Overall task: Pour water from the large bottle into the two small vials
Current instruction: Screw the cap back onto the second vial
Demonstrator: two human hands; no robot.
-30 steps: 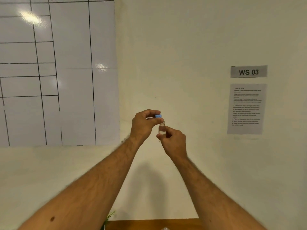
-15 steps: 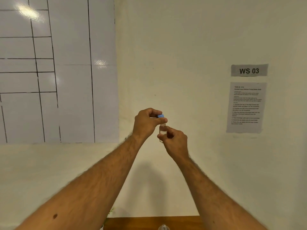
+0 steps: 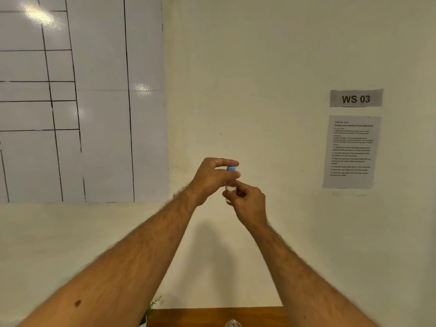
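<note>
Both hands are raised in front of the wall, at the middle of the head view. My right hand (image 3: 249, 204) grips a small clear vial (image 3: 230, 188) by its body and holds it upright. My left hand (image 3: 212, 179) pinches the vial's blue cap (image 3: 231, 168) between thumb and fingers, and the cap sits on the top of the vial. At the bottom edge the clear top of the large bottle (image 3: 232, 323) just shows. The second vial is out of sight.
A strip of brown wooden table (image 3: 188, 317) runs along the bottom edge, with a bit of green plant (image 3: 155, 302) at its left. On the wall hang a gridded whiteboard (image 3: 94, 102), a "WS 03" sign (image 3: 355, 98) and a printed instruction sheet (image 3: 350, 152).
The view has tilted down slightly, bringing the table and bottle top into sight. My left-hand fingers have shifted around the blue cap, which now sits lower on the vial.
</note>
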